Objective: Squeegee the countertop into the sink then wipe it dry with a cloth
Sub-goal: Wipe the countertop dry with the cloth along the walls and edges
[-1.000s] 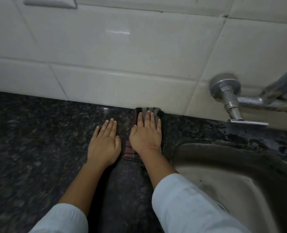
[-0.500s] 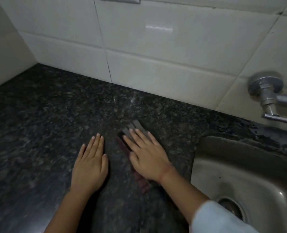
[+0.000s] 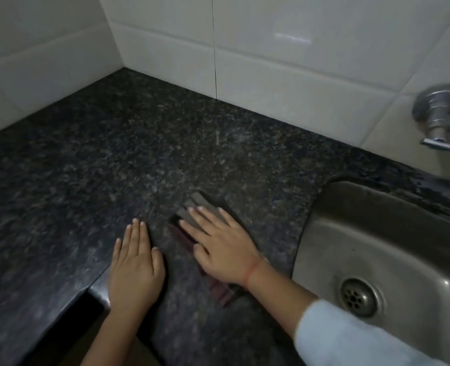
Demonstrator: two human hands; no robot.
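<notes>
A folded cloth (image 3: pixel 220 293) with dark red and grey stripes lies on the black speckled granite countertop (image 3: pixel 113 167). My right hand (image 3: pixel 222 248) presses flat on the cloth with straight spread fingers, covering its middle; grey folds show past the fingertips. My left hand (image 3: pixel 135 269) rests flat on the bare counter just left of the cloth, near the front edge. The steel sink (image 3: pixel 382 233) with its round drain sits to the right of the cloth. No squeegee is in view.
White wall tiles (image 3: pixel 284 62) close the counter at the back and on the left, forming a corner. A metal tap (image 3: pixel 441 120) juts from the wall above the sink. The counter's front edge (image 3: pixel 97 291) steps back beside my left hand.
My right hand has slid the cloth from the back wall toward the front of the counter. My left hand moved back with it. The view swung left, showing the corner.
</notes>
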